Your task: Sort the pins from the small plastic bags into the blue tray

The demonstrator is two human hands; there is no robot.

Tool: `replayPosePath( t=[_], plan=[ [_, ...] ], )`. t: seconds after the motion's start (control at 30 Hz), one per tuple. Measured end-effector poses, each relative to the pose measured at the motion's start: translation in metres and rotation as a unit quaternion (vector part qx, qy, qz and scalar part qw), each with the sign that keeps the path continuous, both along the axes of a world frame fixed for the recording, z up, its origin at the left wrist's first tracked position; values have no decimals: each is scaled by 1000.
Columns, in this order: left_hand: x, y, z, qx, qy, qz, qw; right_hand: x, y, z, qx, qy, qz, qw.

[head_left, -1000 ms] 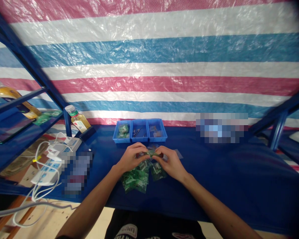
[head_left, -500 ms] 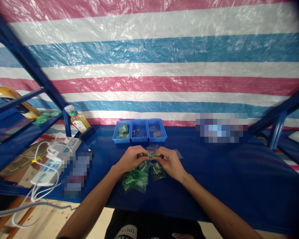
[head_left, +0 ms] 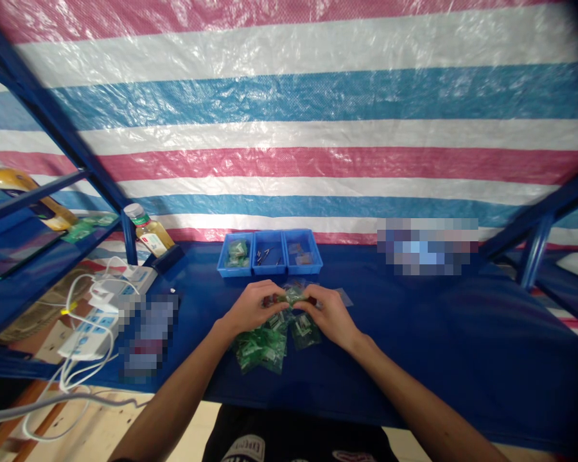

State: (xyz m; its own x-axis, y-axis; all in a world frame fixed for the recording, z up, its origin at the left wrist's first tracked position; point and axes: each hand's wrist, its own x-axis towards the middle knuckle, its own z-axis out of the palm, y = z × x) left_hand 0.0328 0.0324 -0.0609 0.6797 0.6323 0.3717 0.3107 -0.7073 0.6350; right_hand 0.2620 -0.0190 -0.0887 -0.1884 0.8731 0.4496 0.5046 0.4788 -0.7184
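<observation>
My left hand [head_left: 253,308] and right hand [head_left: 330,316] come together, fingers clamped on a small green part [head_left: 293,296] (my fingers hide most of it). It sits just above a heap of green plastic packets [head_left: 260,350], with a blue three-compartment tray [head_left: 268,272] just beyond.

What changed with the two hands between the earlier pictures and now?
The left hand and right hand sank slightly toward the table, keeping hold of the small green item between them; nothing was taken or let go. The blue divided tray and green bags stayed as they were.
</observation>
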Motion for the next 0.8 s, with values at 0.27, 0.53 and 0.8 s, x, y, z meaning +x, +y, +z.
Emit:
replayPosePath(
  t=[0.27, 0.53, 0.8],
  plan=[
    [2, -1, -2, 0, 30, 8, 1000, -2, -1, 0, -29, 22, 25, 999],
    [2, 0, -3, 6, 26, 14, 1000, -2, 0, -3, -30, 4, 8, 1000],
    [3, 0, -4, 9, 37, 8, 999, -1, 0, -5, -28, 2, -2, 1000]
  ],
)
